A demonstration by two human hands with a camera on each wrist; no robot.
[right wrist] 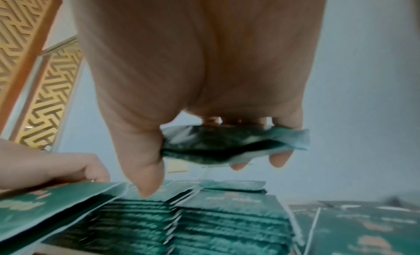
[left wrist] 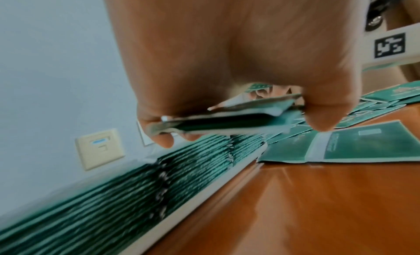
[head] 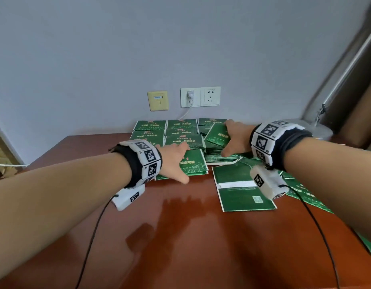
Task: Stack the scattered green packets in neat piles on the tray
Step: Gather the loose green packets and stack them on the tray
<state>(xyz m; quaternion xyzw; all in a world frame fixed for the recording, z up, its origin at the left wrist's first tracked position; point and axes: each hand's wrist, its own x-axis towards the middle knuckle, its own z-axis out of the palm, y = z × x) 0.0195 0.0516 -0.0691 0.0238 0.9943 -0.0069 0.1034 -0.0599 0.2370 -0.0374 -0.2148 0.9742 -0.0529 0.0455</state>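
Left hand (head: 173, 161) grips a green packet (head: 192, 163) by the near edge of the tray (left wrist: 200, 190). Right hand (head: 235, 136) pinches a second packet (right wrist: 229, 145), maybe two, tilted over the piles (head: 180, 132).

This looks like a room in a home or a small office; which of the two cannot be told. A glossy reddish-brown wooden table (head: 180, 236) stands pushed against a plain pale blue-grey wall (head: 159, 38). Just above the table's far edge the wall carries a cream data socket plate (head: 158, 100) and, to its right, a white double power outlet (head: 200, 97) with a white plug and cable. Left of the table stands a gold fretwork lattice panel (right wrist: 29, 61) in a wooden frame.
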